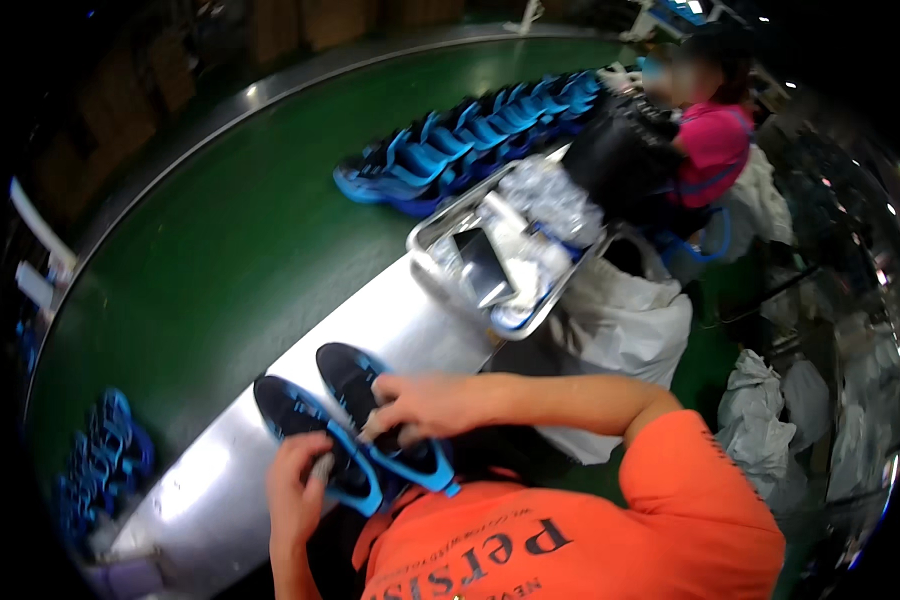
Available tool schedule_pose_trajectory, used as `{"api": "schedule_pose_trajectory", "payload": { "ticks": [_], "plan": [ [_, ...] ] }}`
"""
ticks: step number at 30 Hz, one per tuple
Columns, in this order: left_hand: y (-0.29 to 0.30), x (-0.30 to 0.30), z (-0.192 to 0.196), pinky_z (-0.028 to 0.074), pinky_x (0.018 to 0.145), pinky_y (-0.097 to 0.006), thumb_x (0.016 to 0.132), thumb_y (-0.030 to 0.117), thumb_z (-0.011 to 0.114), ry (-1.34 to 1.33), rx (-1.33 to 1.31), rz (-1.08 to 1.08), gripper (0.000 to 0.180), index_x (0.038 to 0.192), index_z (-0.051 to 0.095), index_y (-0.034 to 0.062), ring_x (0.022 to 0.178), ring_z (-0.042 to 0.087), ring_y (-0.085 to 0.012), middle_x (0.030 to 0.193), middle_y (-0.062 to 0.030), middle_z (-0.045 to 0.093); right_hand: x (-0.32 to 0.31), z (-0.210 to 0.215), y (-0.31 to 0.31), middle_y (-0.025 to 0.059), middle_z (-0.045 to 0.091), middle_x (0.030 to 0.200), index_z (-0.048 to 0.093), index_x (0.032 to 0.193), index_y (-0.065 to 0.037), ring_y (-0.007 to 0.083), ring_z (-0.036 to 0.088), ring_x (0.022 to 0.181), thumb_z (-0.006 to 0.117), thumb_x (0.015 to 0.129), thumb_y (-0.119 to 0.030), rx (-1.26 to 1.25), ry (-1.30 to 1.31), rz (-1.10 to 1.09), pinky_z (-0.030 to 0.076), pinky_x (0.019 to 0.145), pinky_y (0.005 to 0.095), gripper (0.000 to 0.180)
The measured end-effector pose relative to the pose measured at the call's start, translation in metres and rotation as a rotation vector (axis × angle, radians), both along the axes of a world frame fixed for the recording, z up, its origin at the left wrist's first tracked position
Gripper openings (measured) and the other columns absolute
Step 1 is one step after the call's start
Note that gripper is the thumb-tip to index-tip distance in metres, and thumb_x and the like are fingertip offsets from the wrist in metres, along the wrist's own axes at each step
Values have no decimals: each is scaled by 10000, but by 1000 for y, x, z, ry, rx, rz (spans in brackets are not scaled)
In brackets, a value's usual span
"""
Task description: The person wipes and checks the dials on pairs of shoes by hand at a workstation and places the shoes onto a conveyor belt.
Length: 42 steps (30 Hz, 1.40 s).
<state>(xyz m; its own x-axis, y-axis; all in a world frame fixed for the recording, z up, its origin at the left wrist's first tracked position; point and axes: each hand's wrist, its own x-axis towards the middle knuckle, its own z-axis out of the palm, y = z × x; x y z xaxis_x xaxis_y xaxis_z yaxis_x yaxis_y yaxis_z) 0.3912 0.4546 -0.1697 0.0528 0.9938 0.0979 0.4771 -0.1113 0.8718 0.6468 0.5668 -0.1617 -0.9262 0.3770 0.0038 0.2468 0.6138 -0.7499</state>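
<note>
1. Orange shirt [610, 545] right up close, its wearer bent over the work.
2. Silver tabletop [385, 325] slanting away beyond it, catching the light.
3. Metal tray [432, 268] at the far end, loaded with clear plastic [550, 195] and a dark phone [482, 262].
4. Now the left-side shoe [305, 415] and right-side shoe [350, 385], black and blue, side by side at the tabletop's near edge, toes apparently pointing away.
5. Hands apart, one per shoe! Left hand [295, 480] curls at its shoe's side; right hand [425, 405], blurred, bunches over the other's opening. Firmly clamped? Can't tell.
6. Step in hand, I'd judge: adjusting around the openings. Next move calls for steady left, precise right fingertips.
</note>
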Motion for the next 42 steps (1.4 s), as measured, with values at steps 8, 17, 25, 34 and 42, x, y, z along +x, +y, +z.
{"api": "schedule_pose_trajectory", "payload": {
  "ticks": [8,17,25,34,42],
  "plan": [
    [-2,1,-29,465,649,-297,748,-86,615,26,31,-5,384,1102,667,52,757,581,-220,954,-85,603,-4,-22,-17,86,586,854,681,1059,-138,306,624,778,769,796,-249,206,162,-157,510,693,388,299],
    [-21,3,-37,477,839,-386,773,-10,673,52,-98,148,359,1127,648,46,968,570,-315,1062,-103,630,-13,-21,-31,105,569,883,689,1054,-142,312,612,829,768,793,-234,152,26,-245,497,714,407,288],
    [-44,29,-14,516,749,-291,834,-54,580,-268,-217,19,312,1127,651,27,854,656,-193,1018,-110,651,-8,-27,-36,129,569,961,695,1075,-121,325,604,875,776,787,-210,202,-56,-349,495,753,407,312],
    [-47,70,-32,552,890,-353,1022,72,447,-1095,-896,-75,516,1477,275,-100,1064,637,-267,1498,-220,372,-16,-27,-45,129,533,1008,713,1123,-141,303,596,912,759,795,-154,167,-141,-381,498,796,373,331],
    [-41,73,-23,546,875,-335,1027,119,484,-1160,-864,15,520,1471,307,-87,1022,649,-235,1444,-200,454,-13,-36,-34,116,566,984,695,1141,-134,303,599,935,752,798,-128,99,1,-324,500,808,386,348]
  ]
}}
